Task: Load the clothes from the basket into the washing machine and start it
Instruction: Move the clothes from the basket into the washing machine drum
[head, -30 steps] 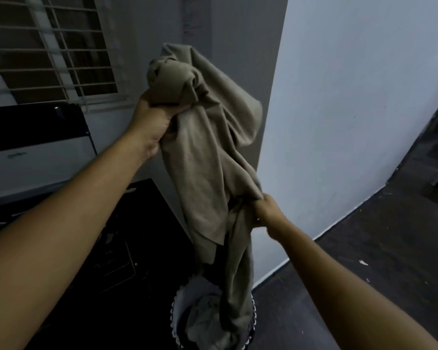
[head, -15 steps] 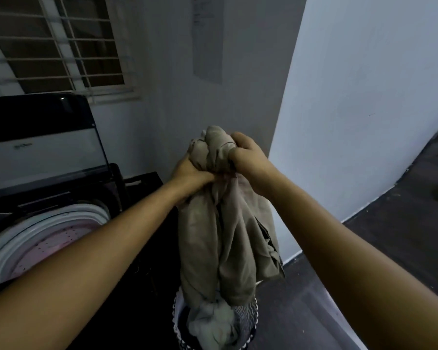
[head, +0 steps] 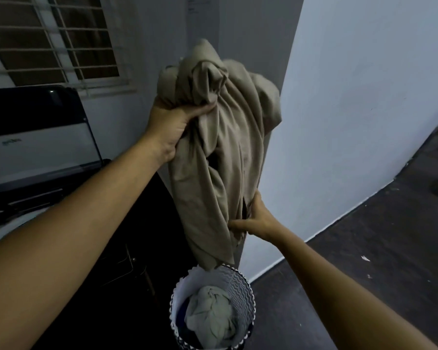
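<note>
A large beige cloth (head: 220,157) hangs bunched in the air above the round patterned basket (head: 240,289). My left hand (head: 170,125) grips its gathered top at head height. My right hand (head: 256,221) pinches a lower fold near the hem. A grey-green garment (head: 210,314) lies crumpled inside the basket. The washing machine (head: 15,223) stands at the left with its dark lid (head: 36,127) raised; only a sliver of its white tub rim shows behind my left arm.
A white wall corner (head: 283,147) rises right behind the cloth. A barred window (head: 53,41) sits above the machine. Dark floor (head: 364,248) spreads to the right, with a small pale object at the far right edge.
My left hand has lifted the cloth's top higher. My right hand left the top bunch and now pinches the lower part. The cloth's hem has risen clear of the basket.
</note>
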A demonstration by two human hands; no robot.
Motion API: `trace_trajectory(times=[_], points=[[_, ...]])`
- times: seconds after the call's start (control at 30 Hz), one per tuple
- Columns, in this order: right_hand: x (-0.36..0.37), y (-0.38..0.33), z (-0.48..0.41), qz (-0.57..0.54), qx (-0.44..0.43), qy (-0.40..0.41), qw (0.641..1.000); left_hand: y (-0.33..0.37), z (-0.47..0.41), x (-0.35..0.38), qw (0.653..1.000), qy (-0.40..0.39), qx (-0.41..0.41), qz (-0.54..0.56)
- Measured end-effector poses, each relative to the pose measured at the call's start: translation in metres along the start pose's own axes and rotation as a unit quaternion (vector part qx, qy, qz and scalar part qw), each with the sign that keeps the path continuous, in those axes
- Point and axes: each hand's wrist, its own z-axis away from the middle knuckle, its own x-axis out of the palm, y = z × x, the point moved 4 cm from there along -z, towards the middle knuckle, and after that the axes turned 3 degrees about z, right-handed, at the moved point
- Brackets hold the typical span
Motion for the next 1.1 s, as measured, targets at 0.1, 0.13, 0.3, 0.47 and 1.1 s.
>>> trace_trajectory(times=[0.1,0.13,0.3,0.47,1.1], points=[[0.004,-0.013,-0.013,0.013,0.004,-0.04,0.999,0.015,0.0,0.001,1.0,-0.023,0.004,0.016],[0.002,-0.021,-0.018,0.022,-0.003,-0.056,0.998,0.017,0.001,-0.003,1.0,-0.029,0.007,0.006],[-0.044,-0.062,-0.033,-0.111,-0.061,0.204,0.971,0.014,0.0,-0.054,0.998,0.032,0.014,-0.06],[-0.039,-0.108,-0.048,-0.034,-0.108,0.048,0.992,-0.002,0.005,-0.106,0.991,0.114,-0.004,-0.068],[0.181,-0.337,-0.103,-0.092,-0.156,-0.096,0.979,0.139,0.023,-0.338,0.955,0.275,0.107,-0.018]])
